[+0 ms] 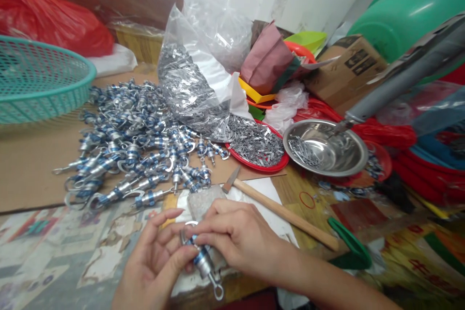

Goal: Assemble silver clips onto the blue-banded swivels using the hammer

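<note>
Both hands work low at the near edge of the bench (32, 174). Left hand (152, 261) has thumb and fingers curled around one blue-banded metal swivel fitting (205, 264), palm up, cradling it so the ring end hangs free below. Right hand (236, 240) comes over the top, fingers pinched tight on the fitting's upper end where a small loop shows; looks like a two-point hold so the part can't spin.

Fitting sits between both hands, above a grey stone block (203, 201) on white paper, likely used as an anvil. Hammer (283, 213) lies just right of the block, handle running toward the right, within easy reach.

Pile of like fittings (134, 145) spreads across the bench behind, well apart from the hands. Clear plastic bag (196, 77) spills small metal clips onto a red tray (259, 164). Steel bowl (325, 147) beside it holds a few clips. Teal basket (39, 82) far left.
</note>
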A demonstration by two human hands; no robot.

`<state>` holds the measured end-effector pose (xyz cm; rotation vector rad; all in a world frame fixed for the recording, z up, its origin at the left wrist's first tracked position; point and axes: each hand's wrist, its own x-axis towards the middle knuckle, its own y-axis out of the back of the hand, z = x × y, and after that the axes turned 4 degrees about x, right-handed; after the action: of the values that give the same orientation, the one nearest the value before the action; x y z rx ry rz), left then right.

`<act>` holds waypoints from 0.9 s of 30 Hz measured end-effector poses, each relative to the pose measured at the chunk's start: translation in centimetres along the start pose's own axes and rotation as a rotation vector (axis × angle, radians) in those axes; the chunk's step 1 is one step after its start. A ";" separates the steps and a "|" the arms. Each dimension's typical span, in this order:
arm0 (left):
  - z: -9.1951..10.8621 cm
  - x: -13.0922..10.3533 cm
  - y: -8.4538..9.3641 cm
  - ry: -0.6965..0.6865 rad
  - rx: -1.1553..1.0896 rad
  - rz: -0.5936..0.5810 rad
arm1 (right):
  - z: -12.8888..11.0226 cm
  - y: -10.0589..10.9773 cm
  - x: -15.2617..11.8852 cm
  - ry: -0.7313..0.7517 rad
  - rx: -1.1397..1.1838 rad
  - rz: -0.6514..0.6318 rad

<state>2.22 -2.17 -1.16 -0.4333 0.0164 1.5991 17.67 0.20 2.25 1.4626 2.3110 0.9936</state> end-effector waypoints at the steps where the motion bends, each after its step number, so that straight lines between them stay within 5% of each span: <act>1: -0.1 0.1 0.2 0.005 0.000 -0.021 | 0.0 -0.3 -0.1 0.004 -0.028 0.016; 7: -0.4 0.4 0.8 0.034 0.038 -0.070 | -0.2 -0.8 -0.5 0.040 -0.018 0.160; 10: -0.2 0.1 0.5 0.032 0.029 -0.015 | 0.9 0.9 -1.7 0.058 0.052 0.382; 12: 0.0 -0.1 0.2 0.034 0.046 -0.003 | 2.4 2.5 -3.0 -0.032 -0.106 0.480; 16: 0.1 -0.2 0.0 0.026 0.058 0.021 | 5.7 4.3 -5.6 -0.321 -0.571 0.232; 19: -0.2 0.1 0.4 0.023 0.077 0.004 | 6.5 4.0 -6.5 -0.375 -0.581 0.166; 23: -0.5 0.5 1.0 0.042 0.116 -0.057 | 3.9 3.8 -6.9 -0.192 -0.466 0.310; 27: -0.1 0.2 0.4 0.027 0.086 0.012 | 0.2 4.7 -7.7 0.079 -0.475 0.236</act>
<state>1.83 -2.00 -1.38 -0.3890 0.1080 1.5977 24.79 -5.10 4.00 1.5241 1.7939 1.5586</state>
